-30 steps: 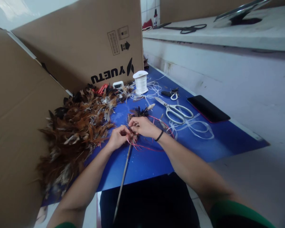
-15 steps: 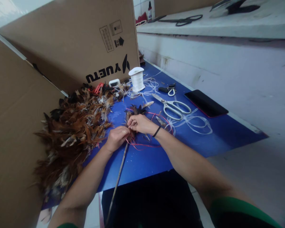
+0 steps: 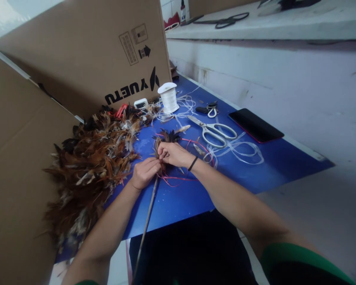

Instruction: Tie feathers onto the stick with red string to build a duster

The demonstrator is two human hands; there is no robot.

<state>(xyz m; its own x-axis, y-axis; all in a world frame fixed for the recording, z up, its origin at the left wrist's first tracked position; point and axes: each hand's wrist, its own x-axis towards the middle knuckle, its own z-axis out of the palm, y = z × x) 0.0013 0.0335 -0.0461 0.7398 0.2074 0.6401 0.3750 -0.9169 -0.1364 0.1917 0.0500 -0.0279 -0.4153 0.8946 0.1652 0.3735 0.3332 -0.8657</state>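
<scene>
The left hand [image 3: 144, 172] is curled around the upper end of a thin grey stick [image 3: 145, 227], which slants down off the blue table top [image 3: 178, 200]. The right hand [image 3: 173, 153] pinches a small tuft of dark feathers [image 3: 167, 136] against the stick's tip, with thin red string [image 3: 180, 179] looped under both hands. Just left lies a heap of brown feathers [image 3: 91, 158]. Beyond the hands are white-handled scissors [image 3: 215, 130], a white thread spool [image 3: 168, 97], a black phone [image 3: 255, 124] and 1 cardboard box [image 3: 86, 55].
</scene>
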